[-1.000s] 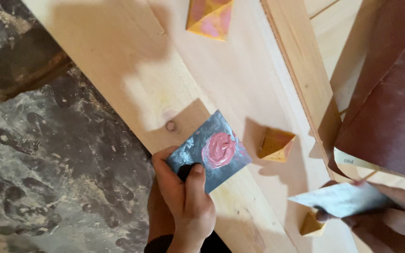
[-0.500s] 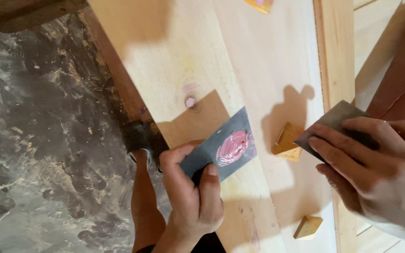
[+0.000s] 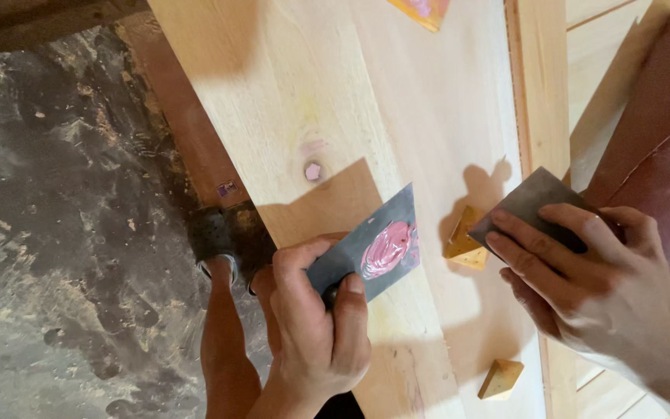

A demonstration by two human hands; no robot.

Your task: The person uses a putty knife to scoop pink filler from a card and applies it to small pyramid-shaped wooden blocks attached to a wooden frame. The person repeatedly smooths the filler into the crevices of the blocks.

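Putty, pink and heaped in a blob [image 3: 386, 250], is sitting on the grey metal blade [image 3: 366, 247] that the left hand [image 3: 316, 326] is gripping tightly, thumb pressed on top and fingers wrapped under. That blade is hovering over the pale wooden board [image 3: 327, 101], just below a small knot hole [image 3: 313, 171] already showing a pink fill. The right hand [image 3: 591, 287] is holding a second grey scraper [image 3: 527, 206], fingers [image 3: 533, 244] lying flat across it and closed on its rear part. Judging by the full blob, much filling seems left, with only that one spot visibly done. Small yellow wedge blocks [image 3: 463, 240] are lying between the two blades and nearer the bottom edge [image 3: 500, 378]. A raised wooden strip [image 3: 540, 93] is bounding the board to the right, and a dusty floor [image 3: 56, 233] is dropping away past its left edge. Open board surface is stretching upward, giving room for strokes.
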